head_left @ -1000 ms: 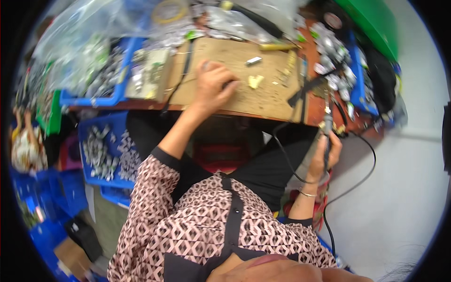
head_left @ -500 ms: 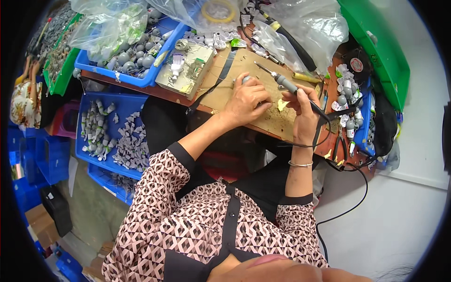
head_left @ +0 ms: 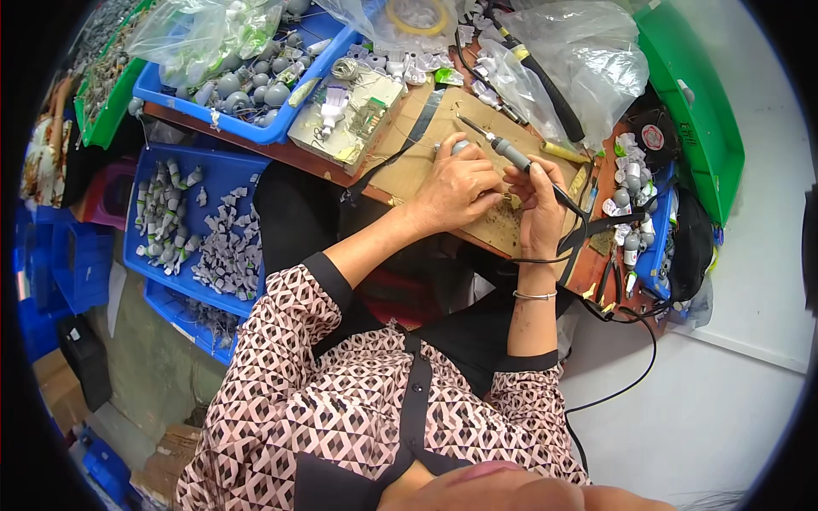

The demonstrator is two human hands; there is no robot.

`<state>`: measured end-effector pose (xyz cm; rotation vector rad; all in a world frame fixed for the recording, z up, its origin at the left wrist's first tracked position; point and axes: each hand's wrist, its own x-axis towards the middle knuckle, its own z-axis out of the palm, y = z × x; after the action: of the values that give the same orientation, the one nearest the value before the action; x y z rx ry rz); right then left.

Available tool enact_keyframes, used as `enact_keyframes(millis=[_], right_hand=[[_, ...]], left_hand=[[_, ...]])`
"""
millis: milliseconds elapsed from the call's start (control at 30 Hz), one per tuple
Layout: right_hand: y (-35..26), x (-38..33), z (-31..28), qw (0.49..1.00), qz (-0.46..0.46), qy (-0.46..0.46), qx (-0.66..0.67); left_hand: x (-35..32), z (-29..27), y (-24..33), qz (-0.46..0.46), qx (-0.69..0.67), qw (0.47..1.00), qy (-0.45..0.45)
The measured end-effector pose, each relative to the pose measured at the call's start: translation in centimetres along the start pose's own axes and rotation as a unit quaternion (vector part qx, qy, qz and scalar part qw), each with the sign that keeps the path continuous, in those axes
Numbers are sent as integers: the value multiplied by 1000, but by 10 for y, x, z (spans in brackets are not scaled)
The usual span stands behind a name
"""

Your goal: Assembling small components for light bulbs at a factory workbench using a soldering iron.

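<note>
My right hand (head_left: 537, 204) grips a soldering iron (head_left: 509, 153) with a grey and black handle. Its bare metal tip points up and left, a short way from the fingers of my left hand (head_left: 460, 189). Those fingers are curled round a small bulb with a grey round end (head_left: 460, 147); most of it is hidden behind the hand. Both hands are over a brown work board (head_left: 402, 177) on the table. A pale block (head_left: 365, 89) with a small white and purple lamp base (head_left: 334, 109) and a green circuit piece lies beyond my left forearm.
A blue tray of grey bulbs (head_left: 146, 94) stands at the far left; a lower blue tray (head_left: 223, 163) holds bulbs and small white parts. Pliers (head_left: 615, 281), loose bulbs and a green bin (head_left: 711, 145) are on the right. Plastic bags (head_left: 588, 60) cover the back. The iron's cord (head_left: 654, 358) hangs at right.
The iron and my right hand have come a little closer to my left hand, which still holds the bulb. The whole view has shifted slightly.
</note>
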<state>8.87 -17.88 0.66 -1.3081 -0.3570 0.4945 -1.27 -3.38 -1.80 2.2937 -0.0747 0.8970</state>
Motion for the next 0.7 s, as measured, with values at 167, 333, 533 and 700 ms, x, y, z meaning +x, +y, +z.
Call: enact_keyframes(millis=[167, 333, 533, 700], right_hand=[[0, 2, 1, 1000, -7, -3, 5], [0, 2, 4, 1000, -7, -3, 4], [0, 2, 5, 1000, -6, -3, 9], [0, 2, 4, 1000, -9, -10, 15]], left_hand=[[0, 0, 0, 1, -5, 1000, 3], [0, -1, 0, 0, -6, 1000, -4], [1, -1, 1, 0, -4, 1000, 0], [0, 0, 0, 1, -6, 1000, 5]])
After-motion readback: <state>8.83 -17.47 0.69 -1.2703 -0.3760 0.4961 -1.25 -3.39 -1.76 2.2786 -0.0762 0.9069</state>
